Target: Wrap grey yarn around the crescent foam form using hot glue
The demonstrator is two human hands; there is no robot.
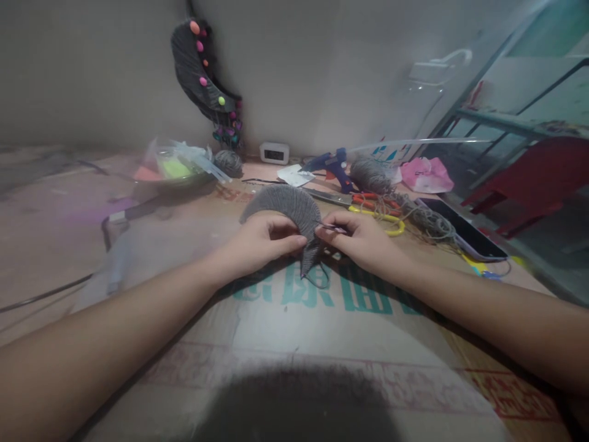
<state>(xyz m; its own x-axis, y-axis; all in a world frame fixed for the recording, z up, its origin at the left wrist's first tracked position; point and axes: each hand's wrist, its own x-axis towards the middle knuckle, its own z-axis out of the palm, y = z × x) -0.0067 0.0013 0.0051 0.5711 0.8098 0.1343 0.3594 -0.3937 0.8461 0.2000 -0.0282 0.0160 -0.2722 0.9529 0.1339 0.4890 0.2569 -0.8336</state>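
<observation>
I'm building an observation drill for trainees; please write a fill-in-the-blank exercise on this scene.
The left hand holds a yarn-wrapped crescent coloured ____.
Counting the hanging crescent, the crescents in view number ____.
The chair's colour is ____.
The hand nearer the phone is the ____ one.

Missing words: gray; two; red; right.

- Cardboard sheet under your work: a row of large teal characters, Chinese, upright to you, partly covered. You can make out what looks like 康; its neighbours are too cut off or blurred to read surely.
- Same sheet, nearer you: a band of red print, angular and seal-like, running on toward your right. You can't tell lettering from ornament.
- Same sheet, far edge: small red marks, blurred past reading.
- White digital clock by the wall: dark display, figures illegible to you.
</observation>
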